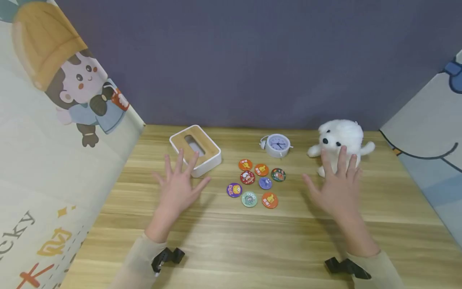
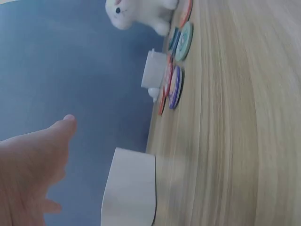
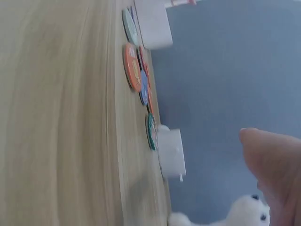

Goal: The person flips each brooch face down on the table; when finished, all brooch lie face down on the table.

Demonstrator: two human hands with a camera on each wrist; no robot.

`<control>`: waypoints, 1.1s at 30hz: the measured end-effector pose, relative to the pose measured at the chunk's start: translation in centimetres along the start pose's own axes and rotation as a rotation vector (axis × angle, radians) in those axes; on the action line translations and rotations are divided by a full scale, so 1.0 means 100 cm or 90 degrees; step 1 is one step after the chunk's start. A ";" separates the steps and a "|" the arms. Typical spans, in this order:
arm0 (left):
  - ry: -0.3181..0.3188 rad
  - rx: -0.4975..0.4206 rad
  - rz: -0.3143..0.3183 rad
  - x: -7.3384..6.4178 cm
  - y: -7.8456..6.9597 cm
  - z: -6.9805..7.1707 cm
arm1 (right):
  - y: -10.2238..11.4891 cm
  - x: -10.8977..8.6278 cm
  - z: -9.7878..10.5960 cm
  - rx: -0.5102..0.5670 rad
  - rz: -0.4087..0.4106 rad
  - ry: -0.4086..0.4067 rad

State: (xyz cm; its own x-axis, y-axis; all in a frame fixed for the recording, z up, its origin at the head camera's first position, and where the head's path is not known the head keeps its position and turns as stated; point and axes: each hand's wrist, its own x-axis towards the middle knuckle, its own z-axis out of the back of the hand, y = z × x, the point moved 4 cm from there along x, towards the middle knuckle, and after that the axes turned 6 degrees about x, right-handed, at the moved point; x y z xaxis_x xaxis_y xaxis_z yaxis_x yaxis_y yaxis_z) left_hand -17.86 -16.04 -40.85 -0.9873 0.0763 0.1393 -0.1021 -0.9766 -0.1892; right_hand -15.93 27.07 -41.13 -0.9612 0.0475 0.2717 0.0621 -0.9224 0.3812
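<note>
Head view, so going closest first: spotting black wrist mounts [image 1: 166, 257] on pale sleeves [image 1: 138, 259], then left hand [image 1: 177, 192] and right hand [image 1: 339, 192], both with fingers fanned out wide and not gripping anything. Seeing eight round badges [image 1: 265, 183] next, lying flat on the wood-grain table [image 1: 216, 241] between those hands; guessing light, stiff and slick-faced, so betting on a fingertip pinch at the rim rather than a flat press. Looking past the left fingertips, finding a white box [image 1: 207, 165] with a wood-look slotted top; noticing a gap from hand to box in the left wrist view, so not calling that touching. Figuring rigid, fairly light, smooth-sided, so favouring a grab across two opposite walls, in case of a loose top. Checking behind the right fingers, seeing a plush dog [image 1: 343, 134]; not managing to tell about contact there. Guessing squishy, featherweight, pretty much unbreakable, so recommending a cupped hold round the body. Going farther back, eyeing a white alarm clock [image 1: 278, 145] lying face up between box and dog; suspecting a fragile face. Seeing dark backdrop [image 1: 231, 68] beyond that.
</note>
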 end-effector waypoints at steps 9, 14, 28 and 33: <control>-0.063 -0.052 -0.111 0.010 -0.031 0.003 | 0.048 0.023 -0.018 0.001 0.129 0.052; -0.040 -0.137 -0.179 0.013 -0.044 -0.012 | 0.081 0.025 -0.045 0.028 0.257 0.124; 0.066 -0.213 -0.247 0.011 -0.058 -0.056 | 0.151 0.012 -0.095 0.153 0.383 0.223; 0.049 -0.198 -0.251 0.014 -0.060 -0.063 | 0.160 0.008 -0.105 0.135 0.365 0.254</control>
State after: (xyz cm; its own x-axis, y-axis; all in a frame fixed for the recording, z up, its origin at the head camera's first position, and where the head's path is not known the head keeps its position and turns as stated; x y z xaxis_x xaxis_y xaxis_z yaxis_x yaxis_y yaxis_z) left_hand -19.35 -8.82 -45.69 -0.8711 0.4537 0.1880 -0.4889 -0.7654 -0.4185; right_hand -18.56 8.37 -44.06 -0.7842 -0.6013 0.1530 0.5972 -0.6647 0.4489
